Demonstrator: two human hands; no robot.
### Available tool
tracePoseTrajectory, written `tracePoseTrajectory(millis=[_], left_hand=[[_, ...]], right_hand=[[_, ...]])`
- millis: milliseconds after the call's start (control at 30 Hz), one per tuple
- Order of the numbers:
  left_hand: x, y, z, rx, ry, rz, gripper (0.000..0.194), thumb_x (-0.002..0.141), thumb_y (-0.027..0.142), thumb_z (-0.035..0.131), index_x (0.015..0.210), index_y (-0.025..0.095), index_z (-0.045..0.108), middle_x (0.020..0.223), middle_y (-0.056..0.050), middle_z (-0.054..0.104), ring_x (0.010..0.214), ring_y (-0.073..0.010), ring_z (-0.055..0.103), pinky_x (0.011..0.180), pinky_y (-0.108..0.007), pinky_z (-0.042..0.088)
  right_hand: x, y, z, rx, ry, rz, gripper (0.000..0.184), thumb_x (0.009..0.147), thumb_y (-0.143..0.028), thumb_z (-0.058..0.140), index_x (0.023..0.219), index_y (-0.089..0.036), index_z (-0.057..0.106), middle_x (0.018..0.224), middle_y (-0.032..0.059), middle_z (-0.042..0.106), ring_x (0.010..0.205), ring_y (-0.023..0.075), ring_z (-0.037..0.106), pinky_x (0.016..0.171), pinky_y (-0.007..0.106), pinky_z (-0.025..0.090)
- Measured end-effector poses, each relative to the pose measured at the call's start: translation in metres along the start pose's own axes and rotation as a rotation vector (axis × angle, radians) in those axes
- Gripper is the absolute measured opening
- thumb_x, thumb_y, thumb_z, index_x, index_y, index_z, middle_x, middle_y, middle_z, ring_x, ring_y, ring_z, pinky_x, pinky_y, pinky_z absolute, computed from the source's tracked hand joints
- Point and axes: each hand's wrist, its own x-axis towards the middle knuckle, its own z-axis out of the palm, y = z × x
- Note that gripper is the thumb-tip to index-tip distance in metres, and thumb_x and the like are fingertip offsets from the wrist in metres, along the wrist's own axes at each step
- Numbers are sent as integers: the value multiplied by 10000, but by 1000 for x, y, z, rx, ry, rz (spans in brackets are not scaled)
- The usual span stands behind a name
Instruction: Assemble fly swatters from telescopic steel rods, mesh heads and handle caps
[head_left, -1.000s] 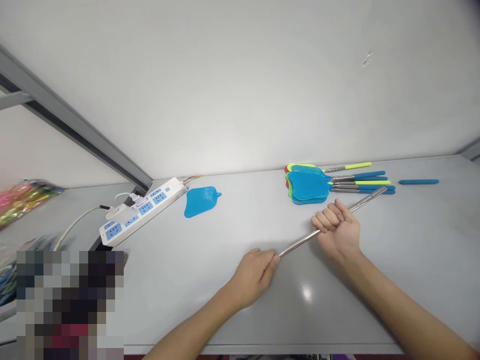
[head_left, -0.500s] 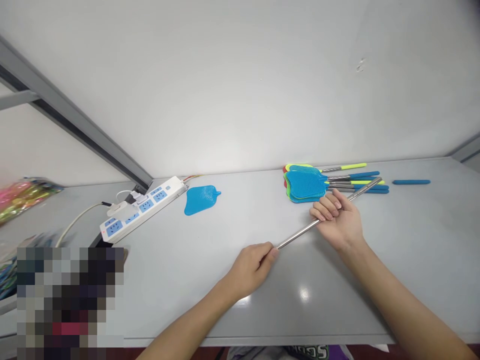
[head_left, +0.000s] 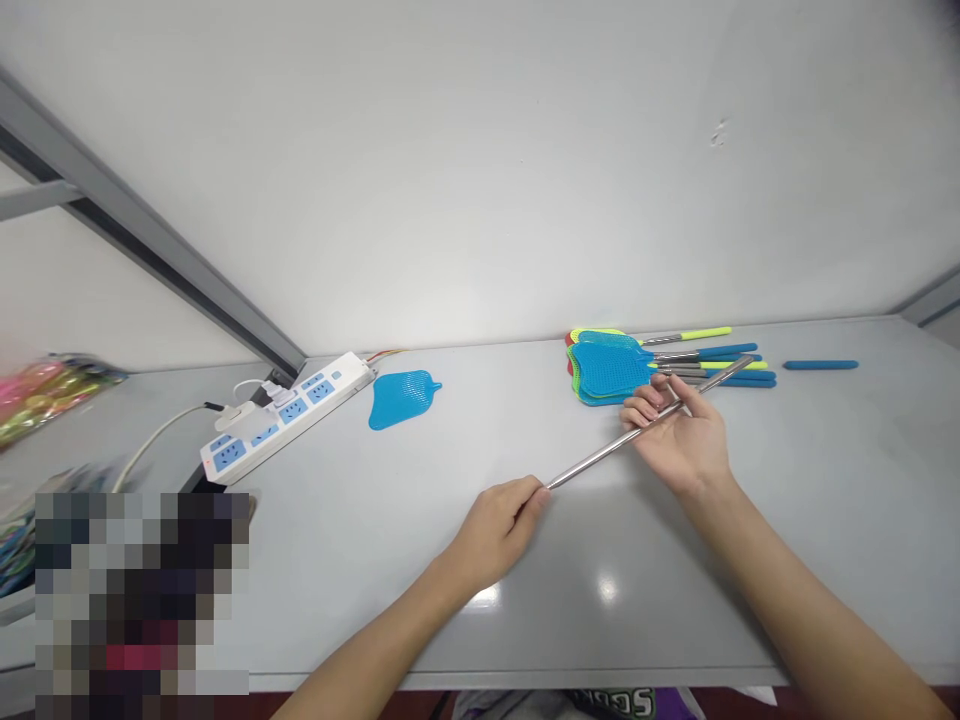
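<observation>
A slim silver metal rod [head_left: 589, 463] slants up to the right above the grey table. My left hand [head_left: 496, 532] pinches its lower end between thumb and fingers. Palm up, my right hand [head_left: 681, 435] has its fingers loosely curled around the rod, whose upper end sticks out past the thumb. Behind the right hand lies a pile of fly swatters [head_left: 615, 370] with blue, green, yellow and red heads. A loose blue swatter head [head_left: 405, 400] is at the left, and a separate blue handle [head_left: 821, 365] lies right of the pile.
A white power strip [head_left: 289, 415] with plugs and cables lies at the table's left side, by a grey metal frame post [head_left: 172, 240]. Further left are shiny plastic packets [head_left: 56, 395]. A white wall [head_left: 480, 180] closes off the back. A pixelated patch hides the lower left corner.
My right hand's fingers have loosened from a tighter wrap around the rod. The rod and left hand have moved slightly up and left in view. The camera view has shifted a little.
</observation>
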Motion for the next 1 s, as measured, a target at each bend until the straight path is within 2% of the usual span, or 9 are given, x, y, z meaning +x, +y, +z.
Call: tracePoseTrajectory(millis=[233, 633, 867, 1000], left_hand=[[0, -2, -3, 20, 24, -13, 299, 859, 313, 253, 618, 181, 372, 562, 43, 347, 526, -87, 337, 522, -220, 282], [0, -3, -7, -38, 95, -16, 298, 855, 323, 264, 667, 178, 443, 587, 32, 405, 547, -90, 363, 541, -222, 292], [1, -5, -5, -190, 234, -78, 277, 831, 340, 322, 734, 167, 514, 578, 30, 411, 528, -81, 342, 506, -210, 290], [3, -9, -6, -330, 291, -138, 257, 805, 366, 383, 777, 166, 542, 577, 35, 393, 532, -79, 350, 500, -201, 291]], right_hand=[[8, -8, -5, 6, 98, -37, 181, 743, -132, 461, 616, -175, 340, 546, -48, 306, 438, 55, 313, 405, 184, 344], [14, -24, -13, -53, 102, -131, 223, 719, -87, 464, 571, -165, 317, 536, -46, 296, 439, 52, 295, 411, 182, 339], [11, -24, -12, -164, 84, -150, 115, 710, -72, 463, 663, -172, 434, 549, -43, 291, 459, 63, 321, 428, 196, 346], [10, -23, -12, -210, 69, -142, 115, 701, -64, 443, 728, -170, 480, 566, -33, 314, 483, 71, 363, 439, 203, 364]])
